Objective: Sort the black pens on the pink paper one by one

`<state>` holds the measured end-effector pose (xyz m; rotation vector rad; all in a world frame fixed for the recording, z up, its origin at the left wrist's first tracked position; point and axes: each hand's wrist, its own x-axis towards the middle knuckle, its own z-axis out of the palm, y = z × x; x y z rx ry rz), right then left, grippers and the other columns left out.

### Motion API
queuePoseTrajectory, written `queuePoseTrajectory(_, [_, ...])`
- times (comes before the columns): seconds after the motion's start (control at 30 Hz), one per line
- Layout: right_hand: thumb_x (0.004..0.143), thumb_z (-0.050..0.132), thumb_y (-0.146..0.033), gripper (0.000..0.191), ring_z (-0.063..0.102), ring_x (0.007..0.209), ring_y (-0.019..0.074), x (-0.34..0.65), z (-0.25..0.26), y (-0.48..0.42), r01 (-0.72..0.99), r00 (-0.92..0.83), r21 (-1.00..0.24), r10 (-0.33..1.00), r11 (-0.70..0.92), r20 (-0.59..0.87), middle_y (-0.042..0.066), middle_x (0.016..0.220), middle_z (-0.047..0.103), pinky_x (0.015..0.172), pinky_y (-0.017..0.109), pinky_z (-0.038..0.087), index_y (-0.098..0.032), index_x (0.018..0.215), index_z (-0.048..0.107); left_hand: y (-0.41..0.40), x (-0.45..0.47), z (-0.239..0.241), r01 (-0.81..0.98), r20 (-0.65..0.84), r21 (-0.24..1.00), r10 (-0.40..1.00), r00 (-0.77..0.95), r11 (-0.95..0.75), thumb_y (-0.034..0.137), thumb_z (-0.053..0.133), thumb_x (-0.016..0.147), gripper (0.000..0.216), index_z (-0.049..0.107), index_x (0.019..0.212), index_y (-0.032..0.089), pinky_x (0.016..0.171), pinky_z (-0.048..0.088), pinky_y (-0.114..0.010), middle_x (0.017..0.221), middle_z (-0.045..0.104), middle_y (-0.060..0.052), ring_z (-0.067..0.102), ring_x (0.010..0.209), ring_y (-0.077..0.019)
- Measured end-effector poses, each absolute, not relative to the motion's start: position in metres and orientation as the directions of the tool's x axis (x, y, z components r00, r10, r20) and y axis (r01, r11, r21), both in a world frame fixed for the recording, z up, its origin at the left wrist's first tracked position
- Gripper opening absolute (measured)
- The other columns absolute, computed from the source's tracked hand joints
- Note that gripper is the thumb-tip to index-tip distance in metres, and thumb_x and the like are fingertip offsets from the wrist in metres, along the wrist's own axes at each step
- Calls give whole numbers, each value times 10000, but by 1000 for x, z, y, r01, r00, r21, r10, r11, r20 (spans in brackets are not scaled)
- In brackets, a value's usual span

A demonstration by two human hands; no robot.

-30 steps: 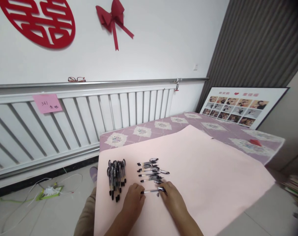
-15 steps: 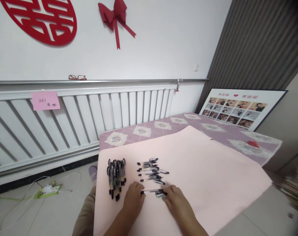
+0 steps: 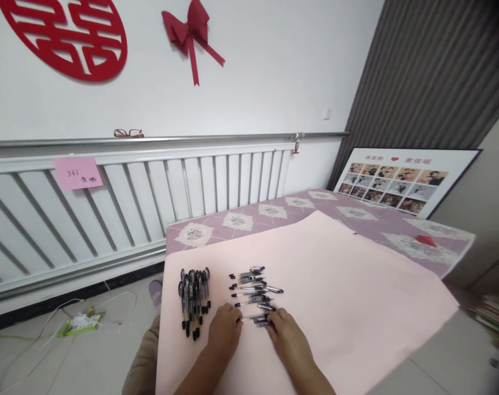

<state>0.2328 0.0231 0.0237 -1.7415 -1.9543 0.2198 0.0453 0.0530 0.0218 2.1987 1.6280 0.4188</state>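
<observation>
My left hand and my right hand rest on a pink paper sheet, each pinching one end of a black-and-clear pen held level between them. The right fingers sit at the pen's cap end. Just beyond lies a loose row of several pens and caps. To the left of my left hand lies a tight bundle of several black pens, pointing away from me.
The pink sheet covers a table with a purple patterned cloth. A white radiator runs along the wall, with red glasses on its rail and a pink note. A photo board leans at the right. Cables lie on the floor.
My right hand has slid left toward my left hand, shortening the gap along the pen. The pens on the sheet have not moved.
</observation>
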Motion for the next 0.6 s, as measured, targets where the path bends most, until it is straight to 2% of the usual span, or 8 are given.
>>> queuePoseTrajectory(0.4, [789,465,-179,125,561,811,197,226,22,29,871,-33,-461,957,169,287,51,871,556,717,297,458,-225,765,579,57,46,26,851,13,468,964,265,-240,188,441,822,178,590,909,235,844,341,-231,1006,553,-16,457,998,-167])
queuePoseTrajectory(0.6, [781,468,-173,137,573,839,197,227,21,29,865,-28,-473,955,171,294,57,925,569,747,304,466,-229,824,586,56,44,29,825,18,515,965,261,-233,174,454,800,195,591,933,217,859,347,-248,1002,558,-30,470,988,-176])
